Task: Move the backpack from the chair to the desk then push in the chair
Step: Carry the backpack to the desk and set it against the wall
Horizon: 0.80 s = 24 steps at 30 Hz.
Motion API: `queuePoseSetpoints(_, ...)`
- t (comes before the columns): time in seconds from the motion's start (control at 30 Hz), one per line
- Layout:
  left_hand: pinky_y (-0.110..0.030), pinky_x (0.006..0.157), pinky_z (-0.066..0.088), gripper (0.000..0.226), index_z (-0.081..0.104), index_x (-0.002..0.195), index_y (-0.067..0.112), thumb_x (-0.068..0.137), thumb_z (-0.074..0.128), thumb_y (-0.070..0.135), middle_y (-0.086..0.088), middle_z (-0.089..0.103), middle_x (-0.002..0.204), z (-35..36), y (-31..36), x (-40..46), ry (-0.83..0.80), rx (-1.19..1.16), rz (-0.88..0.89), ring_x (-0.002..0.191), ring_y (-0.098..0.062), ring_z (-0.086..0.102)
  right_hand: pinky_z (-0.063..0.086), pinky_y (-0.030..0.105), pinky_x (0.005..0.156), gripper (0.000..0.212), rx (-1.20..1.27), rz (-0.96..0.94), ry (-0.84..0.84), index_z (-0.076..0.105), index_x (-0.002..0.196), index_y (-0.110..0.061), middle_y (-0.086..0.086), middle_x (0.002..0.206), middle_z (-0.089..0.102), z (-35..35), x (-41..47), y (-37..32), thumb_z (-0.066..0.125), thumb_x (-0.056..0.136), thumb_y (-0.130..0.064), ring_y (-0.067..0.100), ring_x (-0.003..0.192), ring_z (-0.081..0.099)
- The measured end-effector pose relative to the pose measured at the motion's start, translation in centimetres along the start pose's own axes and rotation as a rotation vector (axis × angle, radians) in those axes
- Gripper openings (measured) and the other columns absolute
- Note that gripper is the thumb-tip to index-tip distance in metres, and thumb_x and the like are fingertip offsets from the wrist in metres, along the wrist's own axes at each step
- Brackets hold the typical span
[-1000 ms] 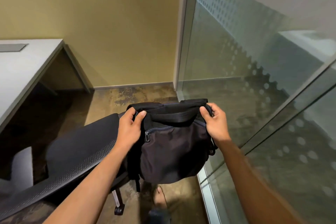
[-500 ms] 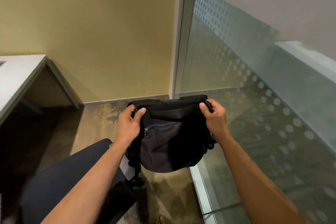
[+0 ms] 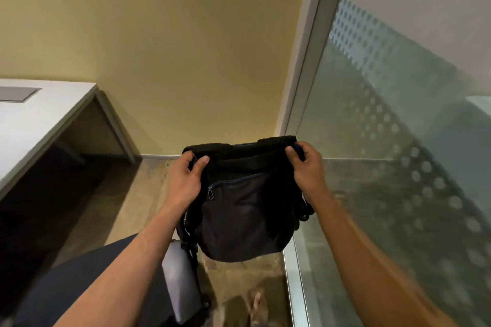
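Observation:
A black backpack (image 3: 243, 210) with a zipped front pocket hangs in the air in the middle of the view. My left hand (image 3: 183, 180) grips its top left corner and my right hand (image 3: 308, 167) grips its top right corner. Below my left forearm lies the dark seat of the office chair (image 3: 79, 284), with a grey armrest or backrest part (image 3: 178, 281) beside it. The backpack is clear of the chair. The white desk (image 3: 32, 119) stands at the left, well apart from the backpack.
A yellow wall fills the back. A frosted glass partition (image 3: 385, 141) with a metal frame runs along the right, close to my right arm. Mottled brown floor (image 3: 148, 194) lies between the desk and the partition. A grey cable hatch (image 3: 18, 93) sits in the desk top.
The backpack has risen off the chair and hangs higher in both hands. The view has swung, so the chair has dropped low in the frame and the desk has come back in at the left.

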<state>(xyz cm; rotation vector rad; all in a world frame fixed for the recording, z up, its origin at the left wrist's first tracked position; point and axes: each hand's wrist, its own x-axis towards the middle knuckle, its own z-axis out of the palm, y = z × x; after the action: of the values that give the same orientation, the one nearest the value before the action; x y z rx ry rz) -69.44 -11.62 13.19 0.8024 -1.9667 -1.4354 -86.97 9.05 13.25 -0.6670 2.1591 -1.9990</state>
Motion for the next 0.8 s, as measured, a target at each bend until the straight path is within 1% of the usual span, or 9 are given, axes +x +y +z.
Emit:
queuePoseSetpoints(0.1,-0.055,0.079,0.054,0.029,0.061,0.094,0.001,0.095,0.06,0.03,-0.024,0.069,0.093,0.2,-0.1,2.9,0.04,0.045,-0.038,0.087,-0.04,0.066,0.053,0.019,0.069,0.005,0.025,0.017,-0.052,0.068,0.091,-0.028,-0.013,0.085,0.072,1.9,3.9,0.6,0.064,0.094,-0.03,0.004,0.081,0.068)
queuePoseSetpoints(0.17,-0.053,0.076,0.053,0.027,0.06,0.089,0.001,0.094,0.061,0.027,-0.024,0.067,0.088,0.0,-0.4,4.5,0.105,0.027,-0.036,0.079,-0.035,0.063,0.055,0.02,0.07,0.007,0.038,0.02,-0.096,0.068,0.09,-0.029,-0.011,0.086,0.072,3.5,6.2,1.0,0.064,0.094,-0.033,0.008,0.082,0.069)
queuePoseSetpoints(0.23,-0.06,0.08,0.052,0.031,0.059,0.092,-0.003,0.093,0.062,0.029,-0.029,0.066,0.092,-0.6,-1.0,5.8,0.16,-0.003,-0.044,0.081,-0.036,0.063,0.054,0.019,0.069,0.007,0.032,0.017,-0.156,0.068,0.089,-0.032,-0.012,0.086,0.071,5.3,8.4,1.2,0.063,0.094,-0.034,0.007,0.083,0.068)
queuePoseSetpoints(0.3,-0.064,0.081,0.05,0.041,0.06,0.096,-0.001,0.089,0.06,0.04,-0.029,0.066,0.095,-1.6,-1.7,7.2,0.192,-0.005,-0.061,0.088,-0.044,0.064,0.052,0.017,0.069,0.009,0.021,0.015,-0.2,0.067,0.088,-0.035,-0.015,0.085,0.07,7.3,10.6,1.1,0.062,0.095,-0.032,0.004,0.081,0.067)
queuePoseSetpoints(0.4,-0.062,0.079,0.053,0.042,0.064,0.093,0.014,0.083,0.058,0.054,-0.019,0.071,0.092,-3.1,-2.4,9.4,0.231,0.012,-0.078,0.086,-0.036,0.068,0.052,0.017,0.068,0.009,0.029,0.014,-0.256,0.066,0.089,-0.031,-0.015,0.083,0.07,10.6,13.8,1.1,0.062,0.095,-0.028,0.002,0.078,0.066)
queuePoseSetpoints(0.47,-0.062,0.079,0.053,0.041,0.064,0.094,0.01,0.083,0.059,0.05,-0.021,0.07,0.093,-3.7,-2.6,11.3,0.282,-0.017,-0.088,0.083,-0.03,0.068,0.051,0.017,0.067,0.007,0.036,0.017,-0.285,0.066,0.09,-0.028,-0.013,0.082,0.07,12.9,15.9,1.2,0.062,0.096,-0.026,0.002,0.077,0.066)
queuePoseSetpoints(0.6,-0.062,0.084,0.052,0.036,0.064,0.096,0.006,0.085,0.06,0.041,-0.021,0.07,0.095,-5.5,-3.5,15.7,0.34,-0.02,-0.076,0.093,-0.042,0.065,0.052,0.019,0.069,0.006,0.057,0.01,-0.328,0.067,0.092,-0.025,-0.011,0.084,0.071,17.3,19.7,2.0,0.062,0.096,-0.027,0.005,0.08,0.067)
queuePoseSetpoints(0.7,-0.062,0.081,0.051,0.033,0.064,0.094,0.005,0.087,0.06,0.037,-0.022,0.07,0.093,-7.5,-4.6,18.9,0.38,0.009,-0.067,0.091,-0.044,0.064,0.055,0.024,0.071,0.007,0.059,0.0,-0.361,0.067,0.091,-0.027,-0.008,0.086,0.072,21.0,22.4,2.3,0.062,0.095,-0.028,0.009,0.082,0.068)
queuePoseSetpoints(0.8,-0.061,0.084,0.053,0.015,0.067,0.094,0.013,0.092,0.061,0.026,-0.016,0.072,0.093,-9.3,-5.3,21.7,0.403,0.009,-0.071,0.092,-0.039,0.066,0.052,0.019,0.068,0.009,0.074,-0.01,-0.396,0.068,0.089,-0.03,-0.01,0.086,0.072,24.6,24.9,2.1,0.062,0.095,-0.027,0.008,0.081,0.069)
